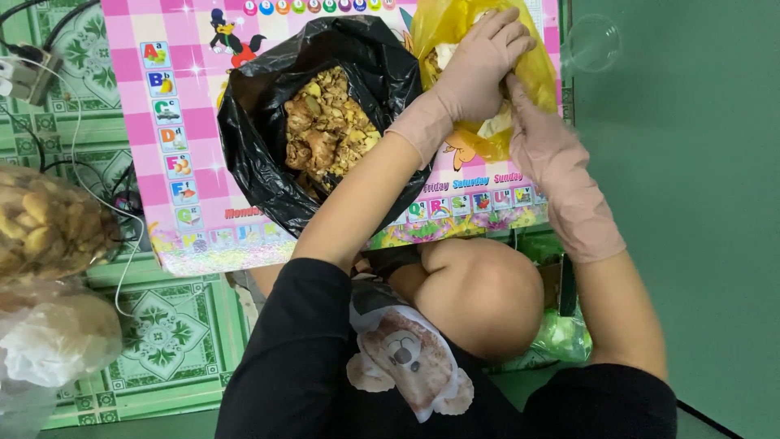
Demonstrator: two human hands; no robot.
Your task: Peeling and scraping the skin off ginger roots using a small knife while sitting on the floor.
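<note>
Overhead view of a seated person working at a low pink checked play mat (187, 97) laid on a green patterned tiled floor (175, 329). Both hands wear pale pink gloves. The left hand (479, 69) lies curled over the top of a yellow plastic bag (532, 77), fingers closed on its gathered film; the right hand (540, 142) presses against the bag's lower side, fingers closed around the plastic and the pale pieces inside. The yellow plastic bag sits at the mat's far right corner, just beside an open black plastic bag (260, 138) filled with brown, peeled-looking scraps (329, 130). Likely faults: thin film may tear under the two-handed squeeze, spilling contents onto the mat; the bag, near the mat's edge, may tip toward the green wall (691, 203); the left forearm, crossing above the black bag's slack rim, may drag it and scatter scraps. A clear bag of pale brown pieces (45, 223) rests at left, well apart.
</note>
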